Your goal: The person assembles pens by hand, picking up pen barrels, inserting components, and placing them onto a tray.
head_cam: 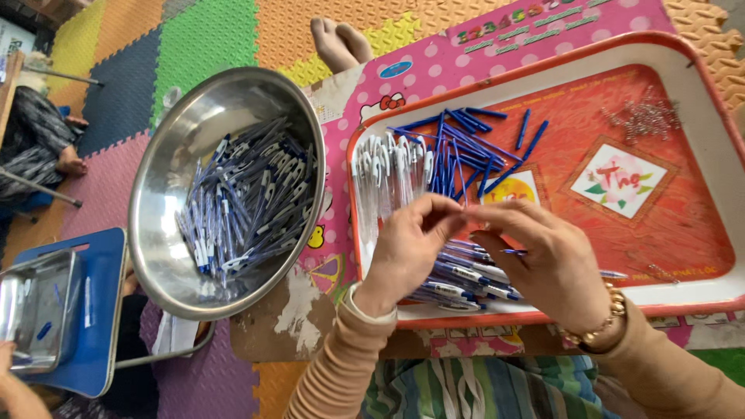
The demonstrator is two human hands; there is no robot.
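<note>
My left hand [410, 247] and my right hand [543, 260] meet fingertip to fingertip over the near left part of a red tray [702, 116]. Between the fingertips I pinch a small thin pen part, too small to make out. Under my hands lies a pile of assembled white-and-blue pens [466, 283]. Behind them in the tray lie clear pen barrels [386, 167] and loose blue refills [466, 143]. A heap of small metal springs [644, 118] sits at the tray's far right.
A big steel bowl [167, 167] full of finished pens [248, 202] stands left of the tray on a pink table. Farther left a blue stool [97, 310] carries a small steel tray [35, 306]. Another person's feet [339, 43] rest on the coloured foam floor mats.
</note>
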